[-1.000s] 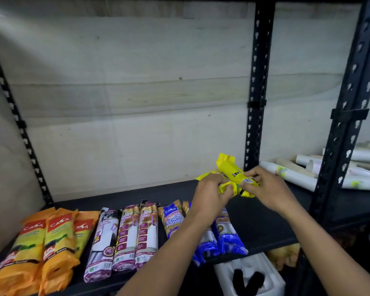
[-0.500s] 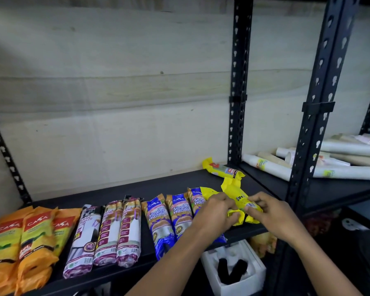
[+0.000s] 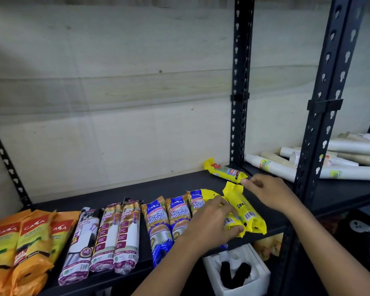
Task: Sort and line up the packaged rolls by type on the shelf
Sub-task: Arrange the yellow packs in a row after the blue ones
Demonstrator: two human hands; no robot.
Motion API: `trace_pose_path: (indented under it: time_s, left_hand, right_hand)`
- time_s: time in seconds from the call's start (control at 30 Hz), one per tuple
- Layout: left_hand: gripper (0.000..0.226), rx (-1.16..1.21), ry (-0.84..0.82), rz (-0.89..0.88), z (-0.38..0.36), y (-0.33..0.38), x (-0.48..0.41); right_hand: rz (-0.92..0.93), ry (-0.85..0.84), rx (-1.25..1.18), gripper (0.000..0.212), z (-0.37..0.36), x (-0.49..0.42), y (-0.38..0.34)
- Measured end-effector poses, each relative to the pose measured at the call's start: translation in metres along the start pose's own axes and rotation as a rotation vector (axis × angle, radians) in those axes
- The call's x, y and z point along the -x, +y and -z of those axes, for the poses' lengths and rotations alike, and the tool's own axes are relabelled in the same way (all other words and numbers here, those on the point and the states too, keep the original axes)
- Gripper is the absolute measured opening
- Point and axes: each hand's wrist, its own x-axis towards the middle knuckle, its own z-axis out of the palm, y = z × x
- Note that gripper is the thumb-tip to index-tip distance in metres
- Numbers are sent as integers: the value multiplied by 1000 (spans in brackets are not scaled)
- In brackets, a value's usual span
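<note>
Head view: on the black shelf (image 3: pixel 169 189), the left hand (image 3: pixel 212 223) grips a yellow pack (image 3: pixel 231 222) at the front edge, fingers curled over it. A second yellow pack (image 3: pixel 244 208) lies against its right side. The right hand (image 3: pixel 269 193) hovers loose-fingered and holds nothing, its fingertips near a third yellow pack (image 3: pixel 224 171) by the back-right corner. Blue packs (image 3: pixel 158 221), purple packs (image 3: pixel 124 236) and orange packs (image 3: pixel 30 242) line the front edge leftward.

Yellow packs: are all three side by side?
No: two yellow packs lie together in front; the third yellow pack lies apart behind them.
</note>
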Motion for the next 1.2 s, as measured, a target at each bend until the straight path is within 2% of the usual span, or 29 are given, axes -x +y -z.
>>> trace_pose_path:
  time_s: [0.1, 0.17, 0.43, 0.63, 0.97, 1.2]
  left_hand:
    - [43, 7, 7, 31, 5, 0, 0]
    - [43, 4, 13, 44, 8, 2, -1]
    - [40, 23, 35, 88, 7, -4, -6]
    - [38, 42, 49, 91, -1, 2, -13]
    - [33, 60, 27, 73, -13, 5, -19]
    - [33, 81, 13, 78, -17, 1, -18]
  right_hand:
    - [43, 42, -4, 21, -11, -49, 0]
    - [81, 33, 41, 18, -23, -79, 1]
    - [93, -120, 308, 45, -69, -143, 28]
    - [114, -114, 307, 36, -78, -150, 37]
    - [140, 5, 241, 32, -74, -141, 32]
    - [151, 240, 39, 23, -38, -82, 9]
